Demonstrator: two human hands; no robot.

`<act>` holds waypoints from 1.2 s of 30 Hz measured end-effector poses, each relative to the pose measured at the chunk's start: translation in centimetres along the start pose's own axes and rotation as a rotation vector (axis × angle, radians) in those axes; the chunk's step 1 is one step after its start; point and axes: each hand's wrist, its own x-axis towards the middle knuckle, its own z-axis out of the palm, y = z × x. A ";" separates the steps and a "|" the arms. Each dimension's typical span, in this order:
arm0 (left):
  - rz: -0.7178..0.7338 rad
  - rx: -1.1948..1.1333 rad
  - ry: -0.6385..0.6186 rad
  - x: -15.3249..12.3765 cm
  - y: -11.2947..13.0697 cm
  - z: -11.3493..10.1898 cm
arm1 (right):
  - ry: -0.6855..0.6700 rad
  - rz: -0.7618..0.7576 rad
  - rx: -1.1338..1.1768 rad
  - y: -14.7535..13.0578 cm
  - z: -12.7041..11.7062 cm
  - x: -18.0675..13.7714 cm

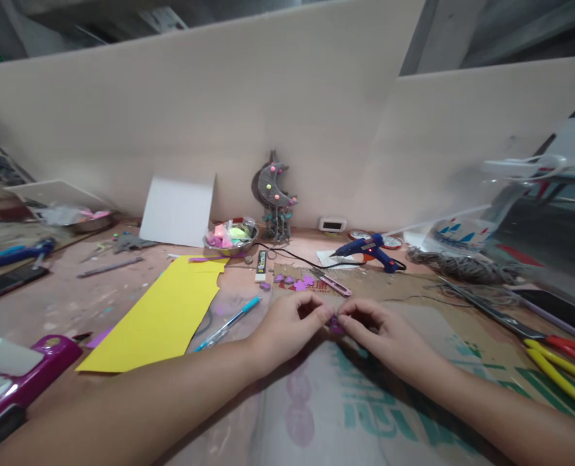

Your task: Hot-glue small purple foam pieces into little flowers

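My left hand [292,327] and my right hand [381,330] meet over the cardboard-covered tabletop, thumbs and forefingers pinched together. Between their fingertips is a small purple piece [336,326], partly covered by the fingers; its exact shape is hard to make out. Just beyond my left hand lie purple flower cutouts [308,280] and several little purple pieces [280,278]. A pink craft knife [336,285] rests behind my fingers. A blue pen [229,323] lies left of my left wrist, beside a yellow sheet [156,317].
Along the back stand a bowl of colourful clay [229,238], a grey moon ornament [271,188] and a blue glue gun [365,249] with its cord. Large scissors [505,320] and grey yarn [462,264] lie right. A magenta tool [39,369] sits front left.
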 end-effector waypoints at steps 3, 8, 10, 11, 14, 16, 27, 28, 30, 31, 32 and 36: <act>0.001 0.017 -0.001 0.0 -0.1 0.0 | -0.018 -0.007 -0.010 0.1 0.0 0.0; -0.004 0.034 -0.007 0.0 0.1 0.0 | -0.021 -0.017 -0.021 -0.1 -0.2 0.0; 0.002 0.040 -0.014 0.0 0.1 -0.1 | -0.019 -0.017 -0.007 -0.2 -0.2 0.0; 0.003 0.046 -0.013 0.0 0.1 -0.1 | -0.015 -0.013 0.004 -0.2 -0.2 0.0; 0.008 0.028 -0.001 0.0 -0.1 -0.3 | 0.015 -0.001 0.057 -0.3 -0.2 -0.1; 0.000 -0.033 0.014 0.0 -0.2 -0.3 | 0.033 0.005 0.095 -0.4 -0.1 -0.3; -0.098 -0.300 0.100 0.6 -0.9 -0.1 | 0.055 0.033 0.214 -0.8 -0.3 -0.4; -0.096 -0.300 0.092 0.6 -0.9 -0.1 | 0.057 0.034 0.213 -0.9 -0.3 -0.4; -0.090 -0.278 0.076 0.6 -1.0 -0.2 | 0.060 0.044 0.212 -0.9 -0.2 -0.4; -0.081 -0.262 0.073 0.6 -1.0 -0.2 | 0.060 0.049 0.214 -1.0 -0.2 -0.4; -0.071 -0.245 0.071 0.6 -1.0 -0.2 | 0.058 0.054 0.218 -1.0 -0.2 -0.4; -0.071 -0.165 0.080 0.6 -0.9 -0.3 | 0.047 0.063 0.242 -1.0 -0.2 -0.5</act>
